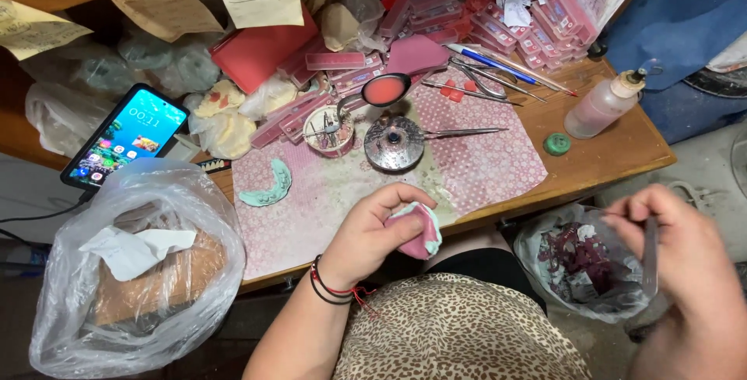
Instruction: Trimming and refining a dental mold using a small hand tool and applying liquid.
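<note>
My left hand (373,232) grips a pink wax piece on a pale green dental cast (419,231), held just off the table's front edge above my lap. My right hand (677,252) is far to the right, over a clear plastic bag of dark red wax scraps (580,263), and it pinches a thin metal instrument (650,255) that points downward. A second pale green arch-shaped cast (268,185) lies on the pink patterned mat (482,162).
On the mat stand a round metal burner (393,144), a ladle of pink wax (385,89) and a small cup of tools (327,129). A phone (126,135) leans at the left, a squeeze bottle (603,104) at the right. A large clear bag (136,263) sits front left.
</note>
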